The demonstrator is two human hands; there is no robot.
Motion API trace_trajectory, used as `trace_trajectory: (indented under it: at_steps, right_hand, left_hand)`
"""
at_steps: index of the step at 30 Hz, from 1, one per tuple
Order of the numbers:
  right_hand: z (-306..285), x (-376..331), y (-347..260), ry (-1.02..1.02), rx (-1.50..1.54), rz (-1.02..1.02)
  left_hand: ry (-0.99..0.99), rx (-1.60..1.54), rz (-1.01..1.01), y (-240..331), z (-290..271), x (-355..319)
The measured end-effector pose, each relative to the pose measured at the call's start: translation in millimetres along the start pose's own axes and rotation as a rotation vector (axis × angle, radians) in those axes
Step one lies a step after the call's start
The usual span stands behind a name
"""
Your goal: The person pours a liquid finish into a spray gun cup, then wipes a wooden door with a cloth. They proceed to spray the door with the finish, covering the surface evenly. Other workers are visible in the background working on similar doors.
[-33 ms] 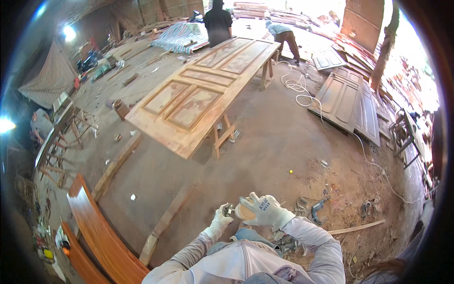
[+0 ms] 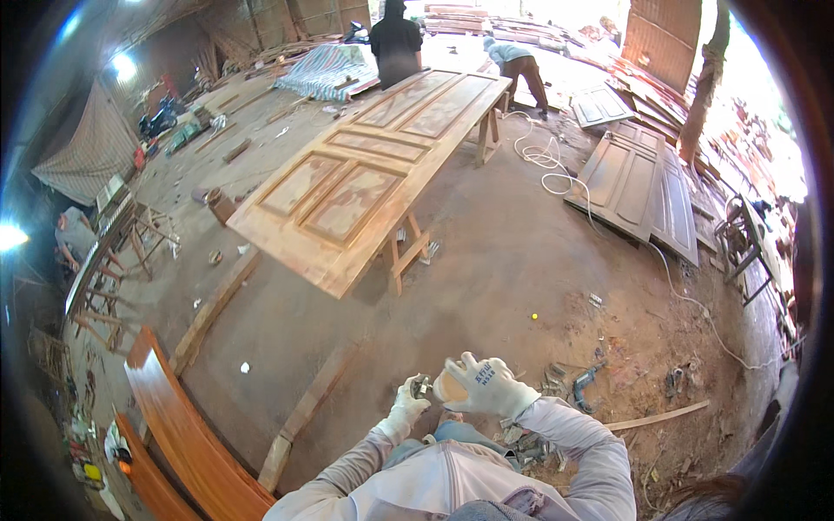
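Note:
Both my hands wear whitish gloves and are close together in front of my body. My left hand (image 2: 405, 408) is closed around a small dark and silvery metal piece (image 2: 420, 387), too small to name. In my right hand (image 2: 488, 388), with its fingers curled over it, is a tan, rounded, flat-looking piece (image 2: 452, 387); its kind is unclear. The metal piece and the tan piece are side by side, almost touching. Farther ahead, a panelled wooden door (image 2: 369, 182) lies flat on wooden trestles (image 2: 407, 256).
Glossy reddish-brown boards (image 2: 178, 417) lie at the left, near a long timber (image 2: 308, 408). On the right are a power drill (image 2: 585, 386), a white hose (image 2: 686, 300) and dark door panels (image 2: 612, 182). Two people (image 2: 397, 48) stand beyond the door; another person (image 2: 76, 234) is far left.
My hands keep almost the same pose and hold the same pieces. The person at the far left has shifted slightly, and the view has moved a little.

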State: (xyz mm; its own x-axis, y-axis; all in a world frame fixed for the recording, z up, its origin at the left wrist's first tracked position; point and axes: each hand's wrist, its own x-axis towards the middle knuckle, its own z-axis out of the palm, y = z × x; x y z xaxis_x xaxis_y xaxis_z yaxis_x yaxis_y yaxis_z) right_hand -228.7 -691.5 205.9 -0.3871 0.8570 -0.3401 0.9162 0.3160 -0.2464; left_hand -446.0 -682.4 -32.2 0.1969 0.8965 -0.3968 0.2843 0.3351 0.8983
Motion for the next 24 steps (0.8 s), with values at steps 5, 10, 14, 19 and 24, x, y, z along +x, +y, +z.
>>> trace_trajectory:
  at_steps: [5,10,14,19,24]
  right_hand:
    - [-33.8,54.9,64.8,-0.025,-0.028,0.181]
    - [-63.6,106.1,146.8,0.245,-0.229,-0.642]
    - [-83.3,157.3,190.0,0.27,-0.232,-0.63]
    - [-105.5,212.0,215.2,0.328,-0.087,0.134]
    - [-137.7,236.5,280.8,0.4,-0.124,0.035]
  left_hand:
    - [-0.017,-0.141,-0.015,43.8,33.5,81.7]
    - [-0.117,-0.056,-0.037,102.1,28.5,155.2]
    - [-0.253,-0.329,0.065,133.0,29.3,221.5]
    - [-0.188,-0.091,-0.073,194.9,48.1,307.2]
    - [-0.221,0.273,0.074,235.5,72.2,395.6]
